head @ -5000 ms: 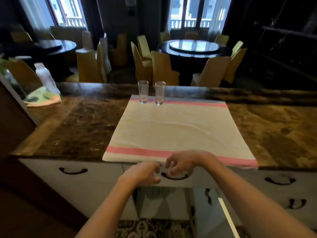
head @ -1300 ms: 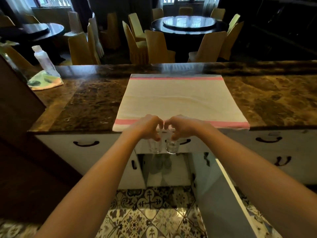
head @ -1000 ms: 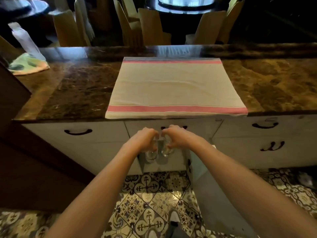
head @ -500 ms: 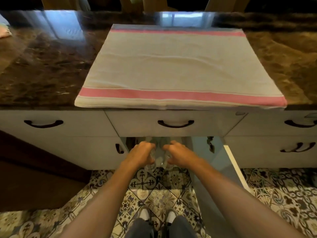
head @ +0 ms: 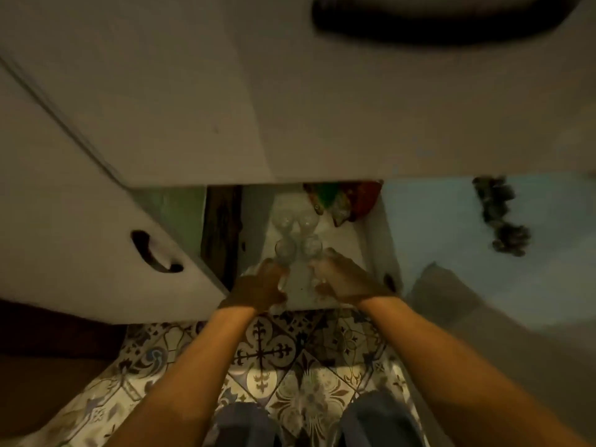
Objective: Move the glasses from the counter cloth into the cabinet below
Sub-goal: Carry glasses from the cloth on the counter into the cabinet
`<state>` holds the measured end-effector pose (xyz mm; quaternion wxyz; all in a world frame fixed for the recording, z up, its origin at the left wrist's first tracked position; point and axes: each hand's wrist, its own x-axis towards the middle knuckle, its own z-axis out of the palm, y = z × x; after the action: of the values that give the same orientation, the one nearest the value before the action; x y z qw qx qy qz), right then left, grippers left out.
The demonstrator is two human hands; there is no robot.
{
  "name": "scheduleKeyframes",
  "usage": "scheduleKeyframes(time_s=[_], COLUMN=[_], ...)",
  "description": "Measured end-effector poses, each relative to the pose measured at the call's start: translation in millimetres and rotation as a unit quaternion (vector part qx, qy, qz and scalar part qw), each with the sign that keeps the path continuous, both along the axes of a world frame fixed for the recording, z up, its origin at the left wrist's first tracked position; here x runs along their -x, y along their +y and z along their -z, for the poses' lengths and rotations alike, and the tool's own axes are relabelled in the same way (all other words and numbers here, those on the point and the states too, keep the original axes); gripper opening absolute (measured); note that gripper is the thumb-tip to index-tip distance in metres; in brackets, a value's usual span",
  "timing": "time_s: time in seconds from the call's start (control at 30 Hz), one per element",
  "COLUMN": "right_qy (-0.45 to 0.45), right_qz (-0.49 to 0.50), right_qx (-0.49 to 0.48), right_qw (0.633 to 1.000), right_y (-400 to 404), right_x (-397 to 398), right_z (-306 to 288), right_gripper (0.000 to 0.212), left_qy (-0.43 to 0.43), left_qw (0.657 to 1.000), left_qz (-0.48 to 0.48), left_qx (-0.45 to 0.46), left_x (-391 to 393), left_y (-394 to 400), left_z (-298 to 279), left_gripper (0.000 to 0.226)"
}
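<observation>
My left fingers (head: 274, 269) curl round one glass (head: 285, 253), and my right fingers (head: 322, 266) curl round the other glass (head: 312, 250), so each hand is grasping its own glass. I hold them low on the sides, I think so the tops stay free and I can set them down flat. My left hand (head: 258, 287) and right hand (head: 345, 280) are close, side by side, and the two glasses nearly touch. I take both at once, I guess, to save a trip. The glasses are just inside the cabinet (head: 371, 240), over its pale floor near the front edge. It is too blurry to tell if they sit on that floor yet. They stand up tall, the long way going up and down, with the open mouths up at me, as far as I can tell. Two more glasses (head: 294, 221) stand deeper in the cabinet, just behind mine, so I am making a neat row in front of them. Some red and green stuff (head: 348, 196) sits at the back of the cabinet, to the right. The open door (head: 451, 227) is right of the cabinet. A drawer (head: 290, 91) hangs over the cabinet, so I bend low. Tiles (head: 264, 353) are under my arms, in front of the cabinet.
</observation>
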<state>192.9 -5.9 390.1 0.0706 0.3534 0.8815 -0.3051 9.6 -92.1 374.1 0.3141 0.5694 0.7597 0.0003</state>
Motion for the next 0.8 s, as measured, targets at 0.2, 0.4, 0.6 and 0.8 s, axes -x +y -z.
scheduleKeyframes(time_s=[0.2,0.4,0.6,0.8], right_qy=[-0.022,-0.066,-0.064,-0.064], right_qz=[0.029,0.040,0.035,0.020], right_qx=[-0.033,-0.002,-0.039,-0.081], right_qw=[0.999,0.997,0.997,0.994], right_y=[30,69,88,88], right_x=[17,39,50,51], right_z=[113,198,238,253], right_gripper=[0.035,0.058,0.057,0.051], left_qy=[-0.001,0.016,0.035,0.066], left_qw=[0.999,0.998,0.995,0.993], left_qz=[-0.011,0.004,0.031,0.051], left_qx=[-0.050,-0.065,-0.089,-0.083], left_x=[15,20,17,18], left_y=[46,88,108,109], left_z=[103,169,202,221], left_gripper=[0.047,0.055,0.054,0.057])
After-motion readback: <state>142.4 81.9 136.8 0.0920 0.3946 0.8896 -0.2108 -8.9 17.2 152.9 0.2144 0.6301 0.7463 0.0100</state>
